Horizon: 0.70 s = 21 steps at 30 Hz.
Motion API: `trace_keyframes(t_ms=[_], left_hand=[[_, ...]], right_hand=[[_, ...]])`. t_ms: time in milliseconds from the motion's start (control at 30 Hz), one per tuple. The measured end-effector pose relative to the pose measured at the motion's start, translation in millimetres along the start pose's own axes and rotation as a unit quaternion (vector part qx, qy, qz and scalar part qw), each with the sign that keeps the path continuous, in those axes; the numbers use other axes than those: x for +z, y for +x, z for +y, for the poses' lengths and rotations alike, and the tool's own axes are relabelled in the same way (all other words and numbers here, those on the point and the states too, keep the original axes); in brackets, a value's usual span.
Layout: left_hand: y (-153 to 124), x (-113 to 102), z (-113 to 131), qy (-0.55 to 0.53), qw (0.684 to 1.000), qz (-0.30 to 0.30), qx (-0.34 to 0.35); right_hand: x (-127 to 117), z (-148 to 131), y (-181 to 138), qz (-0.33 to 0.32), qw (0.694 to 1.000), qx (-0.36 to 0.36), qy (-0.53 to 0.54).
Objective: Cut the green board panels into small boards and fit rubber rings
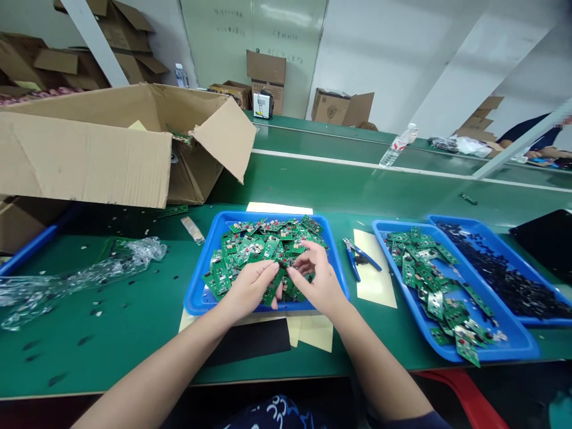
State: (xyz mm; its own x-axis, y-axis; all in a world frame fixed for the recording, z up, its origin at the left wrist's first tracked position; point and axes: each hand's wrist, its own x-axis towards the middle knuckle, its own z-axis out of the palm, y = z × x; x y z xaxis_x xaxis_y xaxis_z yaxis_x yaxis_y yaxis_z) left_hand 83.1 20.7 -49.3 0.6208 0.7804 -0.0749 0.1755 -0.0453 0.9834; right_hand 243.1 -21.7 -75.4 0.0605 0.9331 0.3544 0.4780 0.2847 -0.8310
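My left hand (250, 283) grips a small green circuit board (273, 287) between its thumb and fingers, over a blue tray (193, 298) heaped with similar boards (243, 247). At the upper end of the held board sits a small black part (282, 263). My right hand (316, 280) meets it there, its thumb against the part and its fingers curled close by. Its grip is partly hidden, but it appears closed on that black part.
Blue-handled cutters (361, 259) lie on yellow paper (379, 286) to the right. Beyond are a tray of boards (513, 345) and another tray of black pieces (504, 271). An open carton (89, 158), plastic wrap (111, 268) and scattered scraps occupy the left. A bottle (395, 149) leans behind.
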Motion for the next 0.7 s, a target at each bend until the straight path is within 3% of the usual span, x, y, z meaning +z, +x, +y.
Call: trace_keyframes(t_ms=[167,367,567,700], left_hand=[[-0.7,-0.8,0.6,-0.008,1.000,-0.003,0.008],[2.0,-0.6,-4.3,-0.009,0.999,0.040,0.007],[-0.5,3.8,-2.7,0.082,0.994,0.070,0.032],[-1.1,4.4,-2.1,0.084,0.993,0.073,0.033]], right_hand=[[-4.8,-1.3,2.5,-0.027,0.998,-0.044,-0.019],[-2.7,-3.1,1.4,-0.019,0.995,-0.078,-0.059],[2.0,-7.0,-0.6,-0.030,0.998,-0.053,-0.015],[2.4,-8.8,0.3,-0.040,0.999,-0.004,0.016]])
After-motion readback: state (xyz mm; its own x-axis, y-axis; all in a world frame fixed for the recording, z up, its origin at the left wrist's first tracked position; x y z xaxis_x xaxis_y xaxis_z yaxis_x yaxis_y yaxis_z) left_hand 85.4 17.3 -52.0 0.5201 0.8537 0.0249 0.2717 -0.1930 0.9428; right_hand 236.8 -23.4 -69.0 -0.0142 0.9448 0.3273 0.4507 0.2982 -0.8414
